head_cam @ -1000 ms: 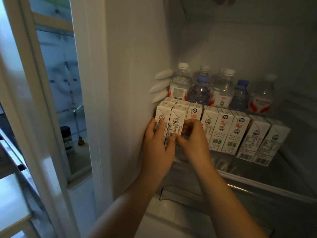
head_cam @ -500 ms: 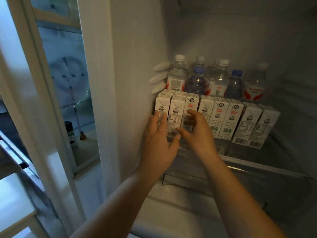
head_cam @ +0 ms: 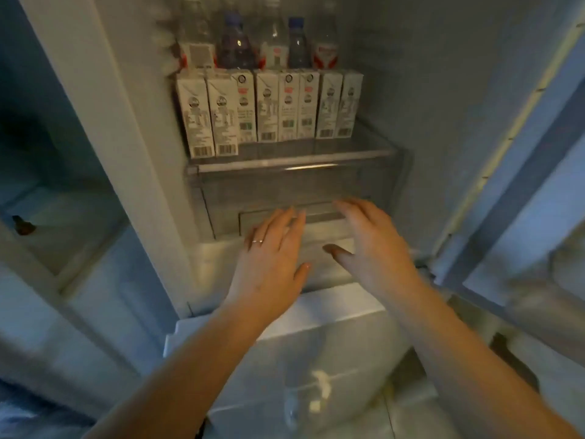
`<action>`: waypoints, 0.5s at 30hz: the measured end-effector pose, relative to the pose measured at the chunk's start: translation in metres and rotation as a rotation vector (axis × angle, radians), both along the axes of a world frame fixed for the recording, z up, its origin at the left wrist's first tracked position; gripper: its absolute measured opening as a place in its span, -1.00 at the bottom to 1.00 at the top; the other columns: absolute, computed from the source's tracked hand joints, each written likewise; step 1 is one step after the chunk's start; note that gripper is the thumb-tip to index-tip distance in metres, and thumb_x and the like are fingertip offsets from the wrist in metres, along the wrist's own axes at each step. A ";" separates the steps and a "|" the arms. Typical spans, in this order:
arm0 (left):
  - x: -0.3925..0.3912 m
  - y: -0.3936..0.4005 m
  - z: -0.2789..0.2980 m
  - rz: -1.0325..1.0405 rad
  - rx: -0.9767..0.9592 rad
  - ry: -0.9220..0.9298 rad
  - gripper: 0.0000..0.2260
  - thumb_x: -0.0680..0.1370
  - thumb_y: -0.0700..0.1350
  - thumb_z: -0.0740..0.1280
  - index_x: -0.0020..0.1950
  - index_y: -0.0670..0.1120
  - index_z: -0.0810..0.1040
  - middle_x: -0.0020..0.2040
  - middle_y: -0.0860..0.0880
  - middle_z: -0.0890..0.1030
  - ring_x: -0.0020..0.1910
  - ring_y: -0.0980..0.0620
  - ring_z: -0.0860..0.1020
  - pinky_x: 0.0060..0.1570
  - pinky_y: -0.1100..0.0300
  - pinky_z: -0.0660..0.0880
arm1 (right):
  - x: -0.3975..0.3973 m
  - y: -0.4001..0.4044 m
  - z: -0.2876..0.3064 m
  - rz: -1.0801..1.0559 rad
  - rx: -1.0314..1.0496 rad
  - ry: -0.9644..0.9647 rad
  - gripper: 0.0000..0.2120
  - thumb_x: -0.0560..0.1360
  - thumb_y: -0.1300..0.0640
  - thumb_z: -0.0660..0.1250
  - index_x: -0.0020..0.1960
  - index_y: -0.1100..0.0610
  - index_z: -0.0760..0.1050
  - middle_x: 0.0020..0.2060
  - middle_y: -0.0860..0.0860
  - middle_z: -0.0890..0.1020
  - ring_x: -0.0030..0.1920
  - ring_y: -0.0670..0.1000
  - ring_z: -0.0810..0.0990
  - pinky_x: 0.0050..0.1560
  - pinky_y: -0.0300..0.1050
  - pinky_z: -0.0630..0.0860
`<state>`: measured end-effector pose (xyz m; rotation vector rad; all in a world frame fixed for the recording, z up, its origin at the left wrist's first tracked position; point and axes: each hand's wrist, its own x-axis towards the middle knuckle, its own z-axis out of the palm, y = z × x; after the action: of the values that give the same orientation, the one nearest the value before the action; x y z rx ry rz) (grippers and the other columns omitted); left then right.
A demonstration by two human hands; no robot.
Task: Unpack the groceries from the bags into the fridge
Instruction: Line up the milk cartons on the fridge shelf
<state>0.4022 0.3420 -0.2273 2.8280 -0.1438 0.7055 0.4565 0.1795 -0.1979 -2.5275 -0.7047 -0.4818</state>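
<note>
Several white milk cartons (head_cam: 269,112) stand in a row on the fridge's glass shelf (head_cam: 291,161). Behind them stand several water bottles (head_cam: 235,47). My left hand (head_cam: 272,261) hovers below the shelf with its fingers straight and nothing in it; a ring is on one finger. My right hand (head_cam: 370,245) is beside it, fingers spread and empty. Both hands are in front of the clear drawer (head_cam: 221,198) under the shelf, apart from the cartons.
The fridge's white left wall (head_cam: 126,122) rises beside the shelf. An open fridge door (head_cam: 522,191) stands at the right. A white lower compartment front (head_cam: 316,343) sits below my wrists. The picture is blurred by motion.
Both hands have let go of the leftmost cartons and dropped below the shelf. The view has tilted down, and the cartons now stand in a straight row.
</note>
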 end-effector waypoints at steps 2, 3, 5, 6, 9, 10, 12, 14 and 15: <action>-0.019 -0.018 -0.018 -0.089 0.039 0.052 -0.33 0.45 0.03 0.42 0.47 -0.13 0.24 0.44 -0.13 0.34 0.41 -0.13 0.31 0.32 -0.16 0.30 | -0.035 -0.024 -0.018 -0.077 -0.044 0.021 -0.32 0.35 0.02 0.49 0.40 0.09 0.33 0.34 0.07 0.40 0.33 0.11 0.36 0.31 -0.05 0.29; -0.030 -0.029 -0.027 -0.131 0.057 0.060 -0.33 0.44 0.03 0.43 0.47 -0.12 0.26 0.43 -0.13 0.34 0.41 -0.13 0.32 0.32 -0.17 0.28 | -0.055 -0.037 -0.027 -0.120 -0.073 0.034 -0.31 0.36 0.01 0.48 0.42 0.07 0.30 0.37 0.06 0.37 0.37 0.10 0.33 0.34 -0.04 0.25; -0.053 -0.053 -0.042 -0.231 0.084 0.164 -0.33 0.52 0.08 0.32 0.53 -0.08 0.10 0.51 -0.10 0.18 0.49 -0.09 0.14 0.41 -0.12 0.11 | -0.094 -0.062 -0.045 -0.204 -0.140 0.094 -0.30 0.40 -0.04 0.43 0.45 0.04 0.23 0.43 0.04 0.30 0.42 0.07 0.24 0.40 -0.04 0.17; -0.064 -0.065 -0.051 -0.287 0.100 0.231 -0.33 0.56 0.10 0.23 0.55 -0.06 -0.02 0.54 -0.07 0.06 0.52 -0.05 0.02 0.45 -0.08 0.00 | -0.112 -0.074 -0.052 -0.244 -0.161 0.139 -0.29 0.41 -0.05 0.42 0.46 0.03 0.21 0.45 0.03 0.27 0.43 0.06 0.22 0.41 -0.04 0.15; -0.092 -0.099 -0.068 -0.420 0.119 0.319 -0.34 0.58 0.12 0.18 0.55 -0.03 -0.09 0.55 -0.05 0.00 0.52 -0.03 -0.06 0.46 -0.07 -0.06 | -0.165 -0.111 -0.073 -0.352 -0.180 0.240 -0.28 0.41 -0.05 0.42 0.47 0.03 0.19 0.45 0.03 0.26 0.43 0.07 0.22 0.41 -0.01 0.17; -0.100 -0.112 -0.073 -0.466 0.125 0.324 -0.34 0.57 0.10 0.23 0.55 -0.04 -0.03 0.55 -0.06 0.05 0.52 -0.04 0.00 0.45 -0.09 -0.01 | -0.181 -0.125 -0.081 -0.389 -0.188 0.257 -0.28 0.40 -0.05 0.42 0.47 0.03 0.19 0.45 0.04 0.27 0.42 0.08 0.24 0.40 0.00 0.20; -0.116 -0.137 -0.083 -0.549 0.156 0.320 -0.33 0.52 0.07 0.33 0.53 -0.06 0.09 0.52 -0.08 0.16 0.50 -0.07 0.12 0.42 -0.12 0.09 | -0.215 -0.151 -0.097 -0.459 -0.209 0.290 -0.27 0.40 -0.05 0.43 0.47 0.03 0.20 0.44 0.05 0.28 0.42 0.10 0.26 0.39 0.03 0.26; -0.129 -0.162 -0.096 -0.626 0.177 0.372 -0.34 0.54 0.07 0.28 0.54 -0.05 0.05 0.53 -0.06 0.12 0.51 -0.06 0.07 0.44 -0.09 0.03 | -0.248 -0.177 -0.110 -0.534 -0.225 0.340 -0.26 0.40 -0.06 0.43 0.47 0.02 0.19 0.44 0.06 0.27 0.42 0.11 0.26 0.38 0.03 0.27; -0.134 -0.174 -0.101 -0.666 0.197 0.387 -0.34 0.54 0.07 0.28 0.54 -0.06 0.06 0.53 -0.07 0.13 0.51 -0.07 0.08 0.43 -0.10 0.04 | -0.264 -0.191 -0.115 -0.576 -0.231 0.364 -0.26 0.40 -0.07 0.43 0.47 0.02 0.19 0.44 0.06 0.28 0.42 0.10 0.26 0.38 0.02 0.27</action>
<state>0.2677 0.1678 -0.3287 2.7470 -1.0640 -0.0017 0.1928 -0.0115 -0.3130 -2.9132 0.1204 -0.1093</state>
